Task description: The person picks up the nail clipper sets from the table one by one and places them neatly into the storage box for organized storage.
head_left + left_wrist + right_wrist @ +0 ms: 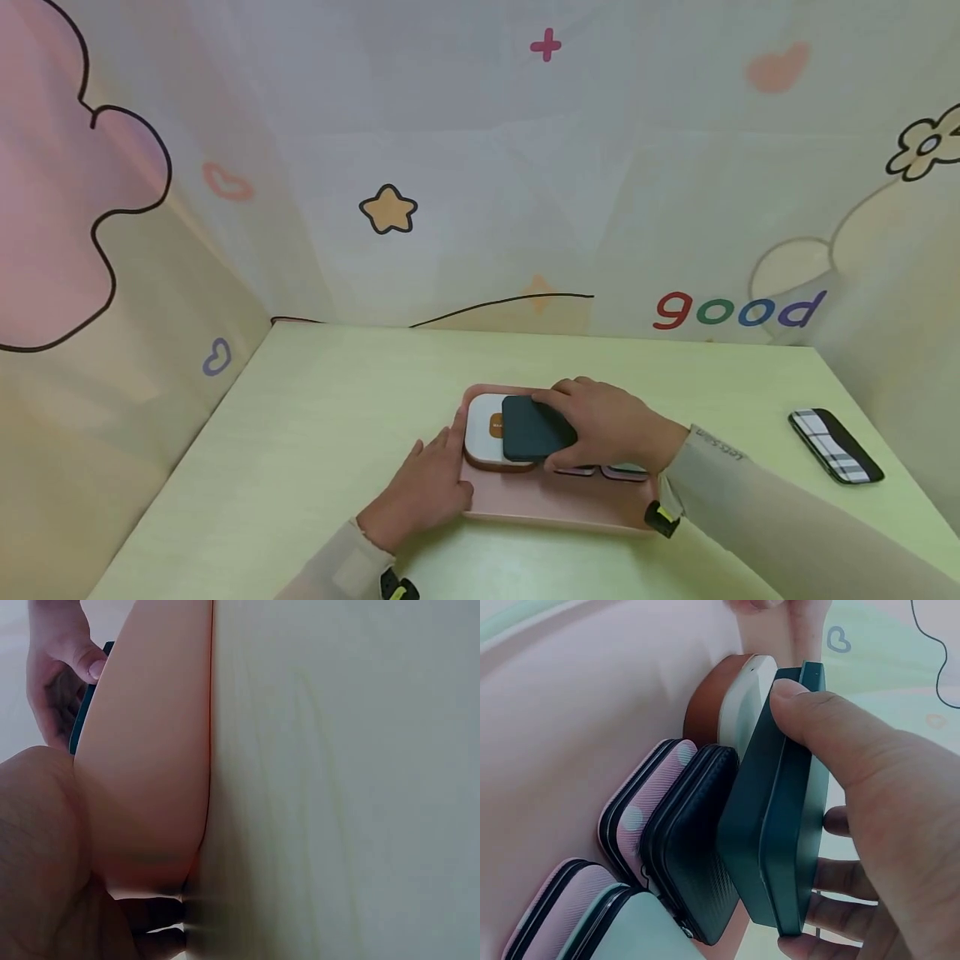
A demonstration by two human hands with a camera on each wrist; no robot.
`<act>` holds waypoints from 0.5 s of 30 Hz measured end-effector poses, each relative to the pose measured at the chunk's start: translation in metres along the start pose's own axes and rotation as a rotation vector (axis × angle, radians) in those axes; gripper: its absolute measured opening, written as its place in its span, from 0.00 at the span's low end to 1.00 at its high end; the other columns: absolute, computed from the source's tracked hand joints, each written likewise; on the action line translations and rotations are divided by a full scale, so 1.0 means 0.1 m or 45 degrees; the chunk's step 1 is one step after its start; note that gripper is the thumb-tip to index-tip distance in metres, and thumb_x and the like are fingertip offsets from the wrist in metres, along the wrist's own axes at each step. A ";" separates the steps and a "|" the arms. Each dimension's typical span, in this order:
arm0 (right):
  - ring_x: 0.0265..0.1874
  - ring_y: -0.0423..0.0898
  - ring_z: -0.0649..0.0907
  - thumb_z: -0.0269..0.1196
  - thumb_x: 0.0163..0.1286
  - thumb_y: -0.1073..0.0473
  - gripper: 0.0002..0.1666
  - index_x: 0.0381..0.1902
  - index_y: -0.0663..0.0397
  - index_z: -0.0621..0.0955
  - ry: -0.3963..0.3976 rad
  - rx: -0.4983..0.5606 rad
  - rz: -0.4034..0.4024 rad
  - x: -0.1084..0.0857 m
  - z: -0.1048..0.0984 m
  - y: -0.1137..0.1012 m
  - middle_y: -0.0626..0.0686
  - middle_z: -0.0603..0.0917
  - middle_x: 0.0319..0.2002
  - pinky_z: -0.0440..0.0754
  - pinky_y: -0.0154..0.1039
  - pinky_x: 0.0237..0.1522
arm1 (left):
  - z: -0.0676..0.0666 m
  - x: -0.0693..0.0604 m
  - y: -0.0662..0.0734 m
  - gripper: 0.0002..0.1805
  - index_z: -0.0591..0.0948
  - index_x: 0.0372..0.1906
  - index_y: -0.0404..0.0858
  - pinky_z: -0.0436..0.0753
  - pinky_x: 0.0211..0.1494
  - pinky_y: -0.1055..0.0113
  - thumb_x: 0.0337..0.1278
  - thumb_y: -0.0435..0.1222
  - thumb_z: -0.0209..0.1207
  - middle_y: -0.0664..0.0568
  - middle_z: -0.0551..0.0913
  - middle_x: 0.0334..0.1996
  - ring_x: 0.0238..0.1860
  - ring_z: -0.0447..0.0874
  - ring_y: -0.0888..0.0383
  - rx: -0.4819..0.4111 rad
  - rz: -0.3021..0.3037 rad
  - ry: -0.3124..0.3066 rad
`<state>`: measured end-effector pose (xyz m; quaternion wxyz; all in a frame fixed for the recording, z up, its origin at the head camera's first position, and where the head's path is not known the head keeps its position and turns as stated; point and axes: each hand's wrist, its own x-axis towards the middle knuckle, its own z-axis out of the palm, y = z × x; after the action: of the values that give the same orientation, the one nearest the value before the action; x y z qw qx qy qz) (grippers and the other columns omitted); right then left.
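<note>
My right hand (606,421) grips a dark green lidded box (769,817), thumb on one side and fingers on the other. The box is over the pink tray (525,500), overlapping a white-topped box with brown sides (480,417). Beneath it in the right wrist view are a black zip case (694,840) and a pink spotted zip case (641,806). Whether the green box touches them, I cannot tell. My left hand (423,487) lies against the tray's left side with fairly straight fingers, its thumb near the front corner.
A pink case (555,907) and a pale mint zip case (634,930) sit in the tray too. A phone-shaped thing with a black and plaid face (836,446) lies at the table's right. Behind the pale table (315,433) hangs a printed cloth (465,167).
</note>
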<state>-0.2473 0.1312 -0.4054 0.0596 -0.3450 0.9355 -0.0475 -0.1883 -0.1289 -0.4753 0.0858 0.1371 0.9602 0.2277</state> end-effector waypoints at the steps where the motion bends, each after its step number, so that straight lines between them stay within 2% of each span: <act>1: 0.55 0.50 0.79 0.71 0.54 0.31 0.52 0.72 0.46 0.71 -0.003 -0.003 -0.001 0.01 -0.01 -0.01 0.52 0.78 0.60 0.79 0.50 0.54 | -0.01 -0.01 0.00 0.50 0.41 0.81 0.38 0.57 0.74 0.37 0.58 0.39 0.53 0.41 0.65 0.74 0.77 0.59 0.44 -0.002 -0.005 0.002; 8: 0.57 0.49 0.78 0.69 0.53 0.27 0.53 0.73 0.42 0.70 -0.039 -0.006 0.047 0.10 0.03 -0.06 0.51 0.77 0.63 0.79 0.50 0.56 | 0.01 -0.02 -0.05 0.51 0.40 0.81 0.39 0.56 0.74 0.36 0.56 0.39 0.53 0.41 0.64 0.75 0.77 0.59 0.45 -0.011 0.008 0.007; 15: 0.57 0.49 0.78 0.68 0.53 0.25 0.54 0.73 0.41 0.70 -0.037 -0.017 0.033 0.19 0.06 -0.07 0.51 0.77 0.63 0.79 0.50 0.56 | 0.04 0.02 -0.07 0.52 0.38 0.82 0.41 0.55 0.75 0.37 0.57 0.40 0.53 0.43 0.63 0.76 0.77 0.57 0.47 -0.014 0.003 0.004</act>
<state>-0.2559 0.1134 -0.4122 0.0716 -0.3338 0.9393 -0.0354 -0.1907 -0.1326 -0.4820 0.0847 0.1373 0.9589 0.2334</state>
